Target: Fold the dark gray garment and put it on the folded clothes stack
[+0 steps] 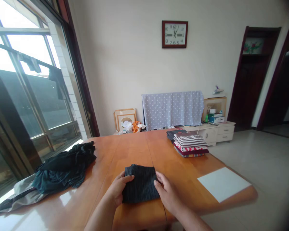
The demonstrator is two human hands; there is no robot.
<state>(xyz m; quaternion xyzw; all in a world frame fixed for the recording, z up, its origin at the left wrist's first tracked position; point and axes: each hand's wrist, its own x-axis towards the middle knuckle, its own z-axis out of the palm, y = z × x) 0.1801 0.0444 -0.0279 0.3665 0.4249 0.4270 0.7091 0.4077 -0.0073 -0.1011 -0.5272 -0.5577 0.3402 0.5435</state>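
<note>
A dark grey folded garment (pixel 141 186) is at the near middle of the wooden table, its top edge a little uneven at the left. My left hand (pixel 119 187) grips its left side, thumb on top and fingers behind the edge. On the opposite side, my right hand (pixel 167 191) holds the right edge between thumb and fingers. Whether the cloth rests on the table or is slightly raised, I cannot tell.
Crumpled dark clothes (pixel 62 168) lie along the left of the table (pixel 132 147). A stack of folded clothes (pixel 191 142) stands at the back right, with a white sheet (pixel 223 184) nearer the right edge. Beyond is a low white cabinet (pixel 210 133).
</note>
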